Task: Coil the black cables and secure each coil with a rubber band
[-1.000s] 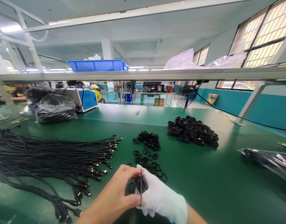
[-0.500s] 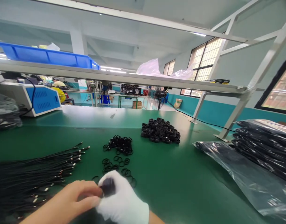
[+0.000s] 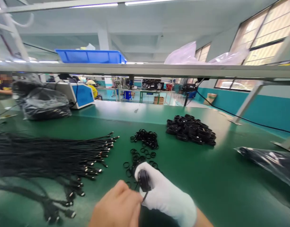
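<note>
in the head view, a small coiled black cable [image 3: 144, 180] sits upright in the curl of the gloved right hand [image 3: 168, 189], between thumb and fingers, near the glove's leading edge. that hand is closed around the coil, whose face shows tight, parallel, smooth loops. a thin black strand [image 3: 145, 197] slants down from the coil to the bare left hand [image 3: 118, 203]. the left fingers are drawn together, their tips closed on the strand's lower end; blur hides whether it is a ring or a cable tail. the glove is white, soft, close-fitting knit or cloth.

just beyond the hands, thin round black rings [image 3: 147, 154] lie scattered, with a denser tangled pile of rings [image 3: 147, 138] behind them. farther back to the right is a mound of coiled cables [image 3: 191, 129], stubby and oval. to the left, long straight black cables [image 3: 52, 154] fan out, their metal-tipped plugs [image 3: 92, 170] toward the middle. everything rests on a smooth, glossy green tabletop [image 3: 194, 176]. a crinkled clear plastic bag [image 3: 268, 160] with dark contents lies at the right.
</note>
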The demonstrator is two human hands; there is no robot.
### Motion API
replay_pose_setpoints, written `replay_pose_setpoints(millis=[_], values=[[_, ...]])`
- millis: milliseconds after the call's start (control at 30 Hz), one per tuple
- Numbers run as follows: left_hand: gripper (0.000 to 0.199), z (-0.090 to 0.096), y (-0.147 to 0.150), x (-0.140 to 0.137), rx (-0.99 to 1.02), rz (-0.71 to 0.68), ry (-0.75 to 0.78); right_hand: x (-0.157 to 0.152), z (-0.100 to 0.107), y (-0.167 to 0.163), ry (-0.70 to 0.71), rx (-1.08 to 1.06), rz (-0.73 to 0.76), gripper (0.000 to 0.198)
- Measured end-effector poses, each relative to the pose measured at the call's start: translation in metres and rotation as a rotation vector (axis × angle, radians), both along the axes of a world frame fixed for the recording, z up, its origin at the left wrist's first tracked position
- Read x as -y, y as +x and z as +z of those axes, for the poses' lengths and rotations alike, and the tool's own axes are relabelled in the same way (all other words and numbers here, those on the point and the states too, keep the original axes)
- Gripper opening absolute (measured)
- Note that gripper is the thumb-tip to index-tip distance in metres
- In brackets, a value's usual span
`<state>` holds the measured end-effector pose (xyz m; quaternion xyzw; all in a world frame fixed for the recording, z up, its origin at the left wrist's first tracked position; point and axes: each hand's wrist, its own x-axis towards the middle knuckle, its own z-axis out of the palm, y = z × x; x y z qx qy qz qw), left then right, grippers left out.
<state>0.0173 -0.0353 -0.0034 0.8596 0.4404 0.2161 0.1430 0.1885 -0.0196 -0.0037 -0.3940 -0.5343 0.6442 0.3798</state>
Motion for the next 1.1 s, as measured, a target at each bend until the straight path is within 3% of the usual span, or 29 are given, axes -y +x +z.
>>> replay_pose_setpoints(millis=[100,200,267,367,567,633,733,867,967,1100], values=[[0.036,0.009,-0.001,-0.017,0.04,0.034,-0.434,0.004,-0.003,0.001,-0.053,-0.197,0.139,0.045],[0.027,0.014,-0.006,-0.031,0.24,-0.035,-0.666,0.001,-0.017,-0.001,-0.083,-0.493,0.221,0.048],[0.012,0.015,-0.005,-0.032,0.485,-0.046,-0.719,-0.004,-0.026,-0.003,-0.057,-0.626,0.274,0.045],[0.009,0.01,0.004,-0.028,0.783,0.007,-0.74,-0.007,-0.034,-0.005,-0.046,-0.697,0.368,0.043],[0.016,-0.012,0.027,-0.027,1.045,0.097,-0.84,-0.009,-0.042,-0.006,-0.077,-0.67,0.329,0.046],[0.017,-0.014,0.026,-0.027,1.059,0.144,-0.816,-0.009,-0.042,-0.004,-0.093,-0.629,0.283,0.049],[0.018,-0.005,0.016,-0.027,0.869,0.235,-0.608,-0.008,-0.035,-0.002,-0.136,-0.502,0.241,0.059],[0.042,0.01,0.005,-0.027,0.51,0.066,-0.328,-0.005,-0.023,-0.006,-0.238,-0.227,0.247,0.051],[0.043,0.009,0.005,-0.031,0.409,0.007,-0.231,-0.005,-0.027,-0.01,-0.286,-0.274,0.28,0.05],[0.039,0.0,0.008,-0.035,0.403,0.091,-0.193,-0.009,-0.045,-0.012,-0.444,-0.414,0.355,0.074]])
